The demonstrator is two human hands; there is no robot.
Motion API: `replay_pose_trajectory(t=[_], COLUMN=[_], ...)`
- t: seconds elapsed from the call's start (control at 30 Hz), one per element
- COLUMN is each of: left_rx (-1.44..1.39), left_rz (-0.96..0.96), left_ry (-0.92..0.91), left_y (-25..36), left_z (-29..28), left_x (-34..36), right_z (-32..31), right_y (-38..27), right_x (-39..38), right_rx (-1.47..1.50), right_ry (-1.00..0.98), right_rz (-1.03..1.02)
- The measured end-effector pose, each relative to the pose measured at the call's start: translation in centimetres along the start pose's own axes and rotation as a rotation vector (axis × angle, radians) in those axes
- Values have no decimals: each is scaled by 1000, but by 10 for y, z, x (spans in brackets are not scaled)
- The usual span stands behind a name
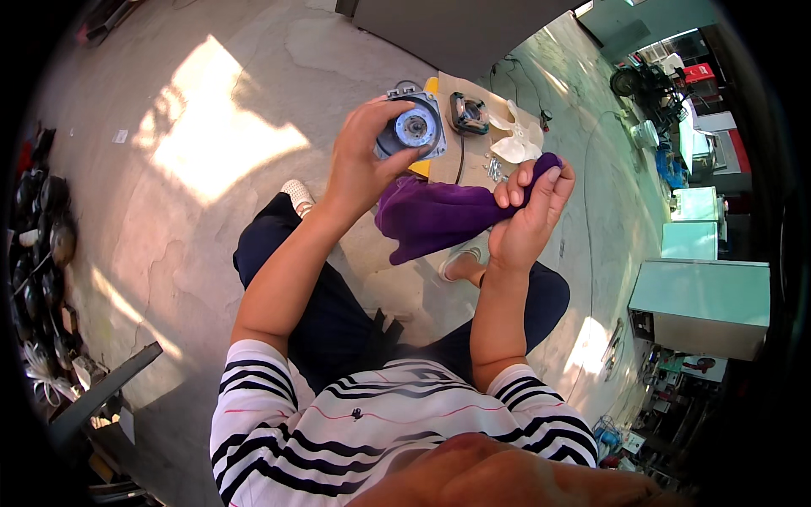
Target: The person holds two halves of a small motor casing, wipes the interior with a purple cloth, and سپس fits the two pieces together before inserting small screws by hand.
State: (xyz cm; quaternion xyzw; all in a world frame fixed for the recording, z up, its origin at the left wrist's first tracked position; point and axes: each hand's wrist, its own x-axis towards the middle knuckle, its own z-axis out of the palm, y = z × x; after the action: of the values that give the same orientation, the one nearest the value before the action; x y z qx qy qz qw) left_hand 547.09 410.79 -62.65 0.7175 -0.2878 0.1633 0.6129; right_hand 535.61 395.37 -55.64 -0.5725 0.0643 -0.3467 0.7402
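Head view: the left hand [365,150] grasps a round metal motor part [414,127] with a squared grey flange. The fingers sit over its upper edge and the thumb over its lower edge. The part is raised in front of the person, its circular centre exposed to the camera. A yellow surface [420,169] shows just beyond it.

Between the hands, a purple cloth [439,215] spreads below the motor part; no contact with the exposed centre is visible. Beyond the cloth, a beige sheet [476,152] carries a dark, square-framed component [469,114], a group of small screws [493,167] and a white fan blade [517,135]. The screws lie loose near the blade.

At the right, the right hand [534,207] grips the gathered end of the cloth, fingers curled around it.

Status: the motor part, square-framed component, screws and blade are separate from one another; on this evidence, separation of these pieces is complete and none is joined. Handling of the motor part and cloth is judged unfinished, as both are in hand. Whether the cloth has already been applied to the part cannot be determined.
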Motion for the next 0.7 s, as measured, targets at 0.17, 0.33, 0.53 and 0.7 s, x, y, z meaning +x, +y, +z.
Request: replay_pose_trajectory(t=[0.17, 0.33, 0.53, 0.7], left_rx=[-14, -33, -45, -63], left_rz=[141, 242, 282, 284], left_ry=[-9, 0, -14, -20], left_y=[15, 17, 22, 27], left_z=[5, 13, 20, 25], left_x=[6, 8, 6, 7], right_z=[-5, -3, 2, 3], right_y=[-11, -11, -22, -27], right_x=[2, 1, 17, 21], right_rx=[-257, -529, -826, -882], right_ry=[-175, -225, -352, -378], right_rz=[169, 63, -217, -193])
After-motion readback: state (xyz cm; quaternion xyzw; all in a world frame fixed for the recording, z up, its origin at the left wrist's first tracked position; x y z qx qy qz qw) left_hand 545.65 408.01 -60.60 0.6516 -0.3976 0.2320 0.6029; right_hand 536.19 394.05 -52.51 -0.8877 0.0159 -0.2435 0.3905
